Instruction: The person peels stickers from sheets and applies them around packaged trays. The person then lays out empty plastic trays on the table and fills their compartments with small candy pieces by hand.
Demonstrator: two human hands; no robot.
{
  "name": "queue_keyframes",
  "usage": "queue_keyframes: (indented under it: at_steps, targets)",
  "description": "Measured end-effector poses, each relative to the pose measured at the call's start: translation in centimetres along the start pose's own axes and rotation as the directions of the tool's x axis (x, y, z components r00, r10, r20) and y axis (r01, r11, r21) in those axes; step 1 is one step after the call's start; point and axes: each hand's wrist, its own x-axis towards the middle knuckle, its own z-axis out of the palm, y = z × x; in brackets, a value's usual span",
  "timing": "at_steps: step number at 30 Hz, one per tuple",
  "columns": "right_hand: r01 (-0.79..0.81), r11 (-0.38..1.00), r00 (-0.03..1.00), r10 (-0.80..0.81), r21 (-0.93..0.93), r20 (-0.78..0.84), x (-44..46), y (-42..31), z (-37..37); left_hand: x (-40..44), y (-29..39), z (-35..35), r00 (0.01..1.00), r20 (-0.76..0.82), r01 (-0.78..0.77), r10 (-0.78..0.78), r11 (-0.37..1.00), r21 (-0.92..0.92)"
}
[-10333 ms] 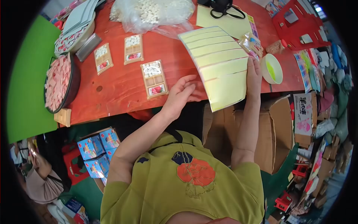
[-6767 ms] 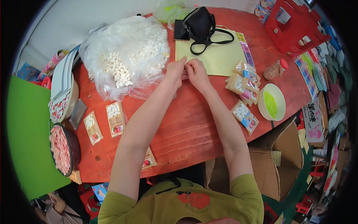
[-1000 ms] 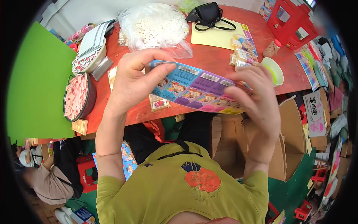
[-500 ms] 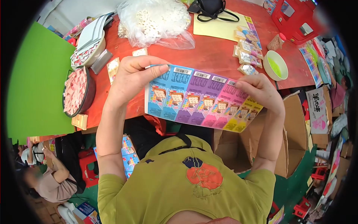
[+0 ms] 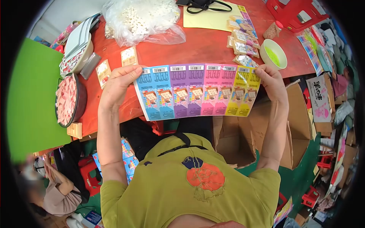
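A printed sheet [image 5: 196, 91] with blue, purple, pink and yellow strips and barcodes is stretched between my hands above the table's front edge. My left hand [image 5: 122, 81] pinches its upper left corner. At the upper right corner, my right hand [image 5: 270, 81] grips it between thumb and fingers. Beyond the sheet lie a small tray of white pieces [image 5: 129, 56] and another tray [image 5: 103, 72] farther left. Several filled trays [image 5: 243, 43] are piled behind the sheet's right end. Part of the table behind the sheet is hidden.
Around the red table [image 5: 201, 47] are a bag of white pieces [image 5: 146, 19], a black basin of pink packets [image 5: 68, 100], a bowl of green bits [image 5: 273, 54], a jar [image 5: 273, 30] and a red stool [image 5: 296, 14]. Open cardboard boxes [image 5: 235, 140] stand below the edge; a person [image 5: 62, 188] is lower left.
The sheet, first tilted and folded toward the right, now hangs flatter and fully spread. My right hand has risen and moved outward with its corner; both hands still hold the sheet.
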Motion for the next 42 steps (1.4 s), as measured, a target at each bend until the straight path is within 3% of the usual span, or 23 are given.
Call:
queue_keyframes:
  at_steps: [2, 3, 5, 6, 9, 11, 13, 15, 18, 20, 21, 22, 23, 24, 26, 27, 28, 29, 30, 32, 33, 35, 42]
  targets:
    - [-0.061, 0.985, 0.998, 0.064, 0.164, -0.011, 1.4, 0.7, 0.8, -0.1, -1.1, -0.6, 0.998, -0.031, 0.055, -0.055, 0.999, 0.002]
    - [-0.073, 0.983, 0.997, 0.073, 0.167, 0.007, 2.0, 1.0, 1.4, -0.4, -1.1, -1.0, 0.997, -0.048, 0.067, -0.067, 0.998, 0.001]
    - [0.001, 0.993, 0.999, 0.005, 0.118, -0.048, 3.6, 1.4, 2.4, -0.8, -1.0, -1.6, 0.981, 0.081, 0.176, -0.174, 0.984, -0.011]
    - [-0.007, 0.993, 1.000, 0.011, 0.115, -0.030, 4.7, 1.3, 3.0, -0.8, -2.3, -1.7, 0.988, -0.002, 0.154, -0.154, 0.988, -0.023]
    - [0.115, 0.876, 0.941, -0.247, -0.469, -0.230, 9.3, 0.5, 5.1, -1.3, -3.5, -1.2, 0.975, 0.001, 0.222, -0.222, 0.975, -0.004]
    - [0.420, 0.424, 0.709, -0.705, -0.802, -0.001, 14.1, 1.2, 6.6, -1.5, -5.3, -0.5, 0.967, -0.027, 0.250, -0.253, 0.965, -0.074]
    - [0.227, 0.358, 0.845, -0.535, -0.906, 0.000, 16.3, -1.0, 10.1, -2.1, -6.3, 0.3, 0.950, -0.049, 0.295, -0.307, 0.940, -0.171]
    - [0.362, 0.338, 0.855, -0.492, -0.869, 0.164, 20.3, -0.3, 11.4, -2.8, -7.4, 1.3, 0.938, -0.059, 0.327, -0.342, 0.928, -0.182]
    - [0.298, 0.216, 0.896, -0.400, -0.930, 0.194, 22.6, -3.4, 17.1, -4.0, -9.0, 2.9, 0.922, -0.039, 0.361, -0.386, 0.890, -0.279]
    - [0.348, -0.021, 0.897, -0.283, -0.937, 0.339, 24.8, -3.4, 19.2, -4.6, -9.8, 4.8, 0.908, -0.078, 0.362, -0.412, 0.864, -0.349]
    - [0.349, -0.024, 0.899, -0.275, -0.937, 0.342, 25.5, -2.7, 19.8, -4.8, -10.2, 5.9, 0.894, -0.121, 0.350, -0.431, 0.842, -0.411]
    - [0.499, -0.032, 0.727, -0.529, -0.866, 0.438, 25.9, -1.7, 20.3, -4.9, -11.0, 7.1, 0.899, -0.147, 0.304, -0.412, 0.829, -0.469]
    - [0.627, -0.083, 0.482, -0.739, -0.774, 0.470, 26.2, -1.1, 20.8, -4.9, -11.5, 8.3, 0.907, -0.159, 0.262, -0.391, 0.817, -0.513]
    - [0.627, -0.080, 0.489, -0.734, -0.775, 0.472, 25.3, -1.3, 21.6, -5.0, -12.2, 9.6, 0.899, -0.174, 0.251, -0.402, 0.798, -0.548]
    - [0.737, 0.024, 0.351, -0.867, -0.675, 0.353, 22.8, -1.5, 22.4, -4.6, -12.7, 11.6, 0.874, -0.183, 0.270, -0.450, 0.764, -0.586]
    - [0.736, 0.028, 0.361, -0.862, -0.676, 0.357, 20.9, -1.4, 22.0, -4.4, -12.8, 12.2, 0.871, -0.178, 0.278, -0.459, 0.757, -0.591]
    - [0.854, 0.285, 0.460, -0.805, -0.435, 0.376, 18.9, -1.3, 21.5, -4.2, -12.9, 12.7, 0.868, -0.176, 0.273, -0.464, 0.743, -0.611]
    - [0.838, 0.524, 0.534, -0.732, -0.151, 0.423, 17.5, -1.1, 21.0, -4.1, -13.1, 12.9, 0.866, -0.175, 0.267, -0.468, 0.729, -0.631]
    - [0.834, 0.529, 0.540, -0.727, -0.156, 0.423, 16.6, -0.1, 20.4, -3.9, -13.5, 13.0, 0.865, -0.171, 0.270, -0.472, 0.725, -0.634]
    - [0.763, 0.500, 0.631, -0.436, -0.409, 0.642, 14.4, 4.0, 18.9, -3.6, -13.3, 13.2, 0.857, -0.172, 0.280, -0.486, 0.719, -0.636]
    - [0.756, 0.505, 0.638, -0.427, -0.416, 0.641, 13.2, 6.0, 18.6, -3.6, -13.3, 13.3, 0.850, -0.183, 0.282, -0.494, 0.720, -0.634]
    - [0.734, 0.290, 0.677, -0.373, -0.614, 0.634, 11.0, 9.6, 18.6, -3.8, -13.8, 13.4, 0.865, -0.155, 0.274, -0.477, 0.709, -0.650]
    - [0.695, 0.152, 0.687, -0.428, -0.702, 0.587, 9.3, 11.3, 19.7, -5.1, -13.2, 12.4, 0.869, -0.102, 0.318, -0.485, 0.704, -0.635]
